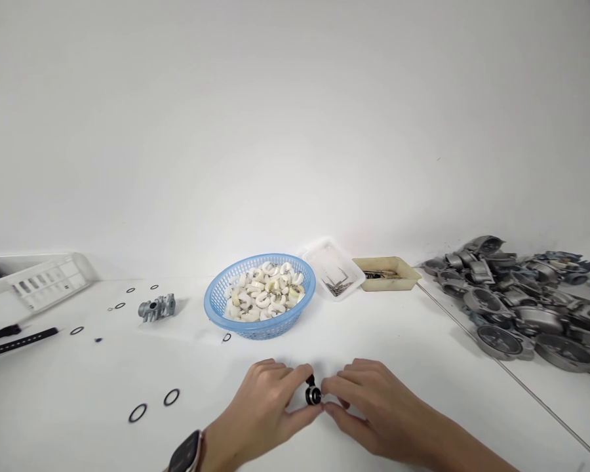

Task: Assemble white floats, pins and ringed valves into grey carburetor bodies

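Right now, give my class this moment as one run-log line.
left hand: holding small black part | right hand: fingertips beside it | ahead: blue basket of white pieces

A workshop, shown by heaped metal castings [541,318] and scattered rings [137,413].

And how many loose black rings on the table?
7 visible: two rings at front left, four rings behind or left of the grey metal part, one ring beside the blue basket. Some may be hidden.
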